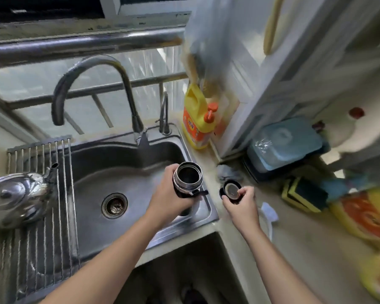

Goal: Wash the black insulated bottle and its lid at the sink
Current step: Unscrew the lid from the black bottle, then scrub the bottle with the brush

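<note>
While reaching in from 6 o'clock, gripping both parts.
Curling left hand (167, 195) round black insulated bottle (188, 177); pinching lid (231, 191) at its 3 o'clock with right hand (244, 205).

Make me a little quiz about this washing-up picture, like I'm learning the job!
1. True or false: the lid is screwed onto the bottle.
2. Which hand holds the bottle? A. left hand B. right hand
3. Fill in: the kettle sits on the wire ____ at the sink's left side.
Key: 1. False, the right hand holds it apart from the bottle. 2. A. 3. rack.
</note>
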